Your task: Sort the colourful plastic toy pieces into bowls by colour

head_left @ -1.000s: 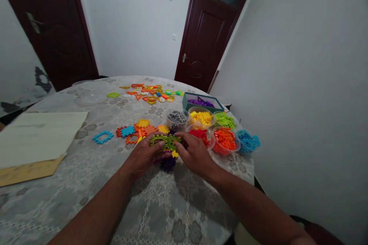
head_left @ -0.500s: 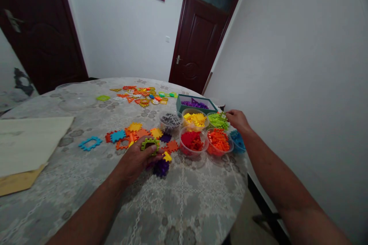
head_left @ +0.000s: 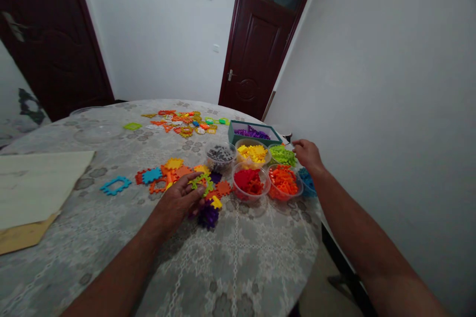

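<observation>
Thumb and fingers of the left hand (head_left: pixel 181 199) hold 1 green piece (head_left: pixel 203 183) over the table (head_left: pixel 260 257), just beside a purple clump (head_left: pixel 208 215). The right hand (head_left: pixel 308 153) is just beside the lime pieces (head_left: pixel 282 155), fingers curled; whether it holds anything, one cannot tell. Nearer the person, a red tub (head_left: pixel 240 195) and an orange tub (head_left: pixel 279 198) stand side by side; a box (head_left: pixel 238 138) of purple pieces (head_left: pixel 253 132) sits beyond the lime ones.

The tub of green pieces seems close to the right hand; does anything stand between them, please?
Nothing visible does: the right hand is by the right edge of the tub of green pieces; the tub of yellow pieces is on the opposite side.
</observation>
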### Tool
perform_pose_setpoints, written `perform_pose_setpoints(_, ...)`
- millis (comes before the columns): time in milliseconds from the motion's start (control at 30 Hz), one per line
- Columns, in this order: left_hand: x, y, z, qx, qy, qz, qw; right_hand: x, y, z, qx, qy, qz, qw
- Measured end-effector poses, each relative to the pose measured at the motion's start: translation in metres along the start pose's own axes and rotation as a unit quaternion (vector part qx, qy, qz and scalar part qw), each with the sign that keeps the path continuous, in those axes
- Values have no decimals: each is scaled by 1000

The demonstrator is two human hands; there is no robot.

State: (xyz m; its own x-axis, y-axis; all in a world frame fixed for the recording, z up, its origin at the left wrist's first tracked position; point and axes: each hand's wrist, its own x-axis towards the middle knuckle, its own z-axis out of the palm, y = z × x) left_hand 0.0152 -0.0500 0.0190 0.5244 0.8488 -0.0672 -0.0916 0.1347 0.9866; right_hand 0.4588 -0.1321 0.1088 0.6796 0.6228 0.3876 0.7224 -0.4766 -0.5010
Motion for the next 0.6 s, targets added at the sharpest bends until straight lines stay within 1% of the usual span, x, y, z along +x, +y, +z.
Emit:
perform_pose_setpoints(67, -1, -2, 0, -8, -12, 9, 1000, -23, -20, 0, 27, -15, -41, 999)
perform_pose_setpoints(133, -2, -3, 0, -17, -23, 14, 999, -57, -46, 2, 71, -50, -111, 990)
perform_pose_setpoints(200, -4, -2, 1, -14, -34, 13, 999, -98, -77, 6, 119, -94, -191, 970)
perform_pose_setpoints(300, -7, 0, 1, 1, -61, 15, 998, -161, -120, 15, 175, -207, -276, 922)
perform_pose_setpoints(367, -9, 2, 1, 6, -84, 14, 996, -193, -141, 25, 216, -258, -276, 900)
perform_pose_setpoints(433, -9, 2, 0, 6, -100, 9, 995, -214, -155, 35, 245, -266, -264, 894)
perform_pose_setpoints(500, -9, 2, -1, 6, -104, 5, 995, -222, -161, 43, 266, -255, -252, 895)
perform_pose_setpoints(600, -8, 2, 0, 4, -94, 4, 996, -214, -157, 43, 284, -246, -230, 898)
